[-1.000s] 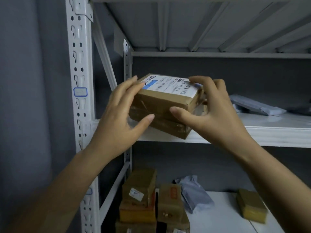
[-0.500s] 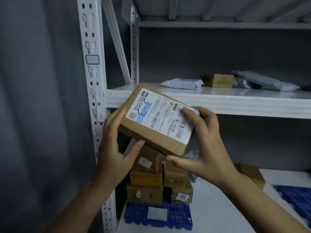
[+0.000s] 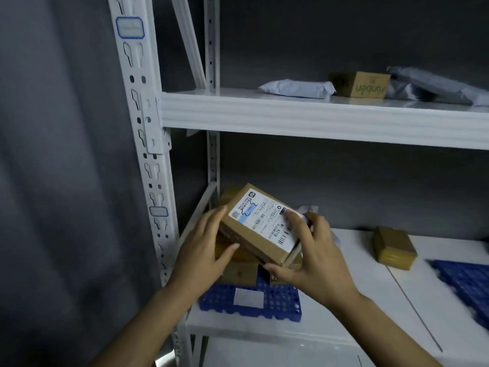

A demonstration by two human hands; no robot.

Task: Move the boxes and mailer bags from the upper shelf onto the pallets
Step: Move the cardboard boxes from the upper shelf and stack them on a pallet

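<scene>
Both my hands hold a brown cardboard box with a white shipping label (image 3: 260, 225) just above a stack of boxes (image 3: 239, 272) on the blue pallet (image 3: 280, 303) at the left of the lower shelf. My left hand (image 3: 203, 250) grips the box's left end, my right hand (image 3: 315, 250) its right end, fingers over the label. On the upper shelf (image 3: 317, 117) lie a grey mailer bag (image 3: 296, 87), a small brown box printed "runben" (image 3: 362, 84) and further grey mailer bags (image 3: 434, 86).
A taped box (image 3: 394, 250) sits alone on the white lower shelf. A second blue pallet (image 3: 465, 284) lies at the right edge. The white shelf upright (image 3: 148, 144) stands left of my hands, with a grey wall beyond.
My hands have carried the labelled box down from the upper shelf's edge to the stack on the blue pallet. The view has tilted downward.
</scene>
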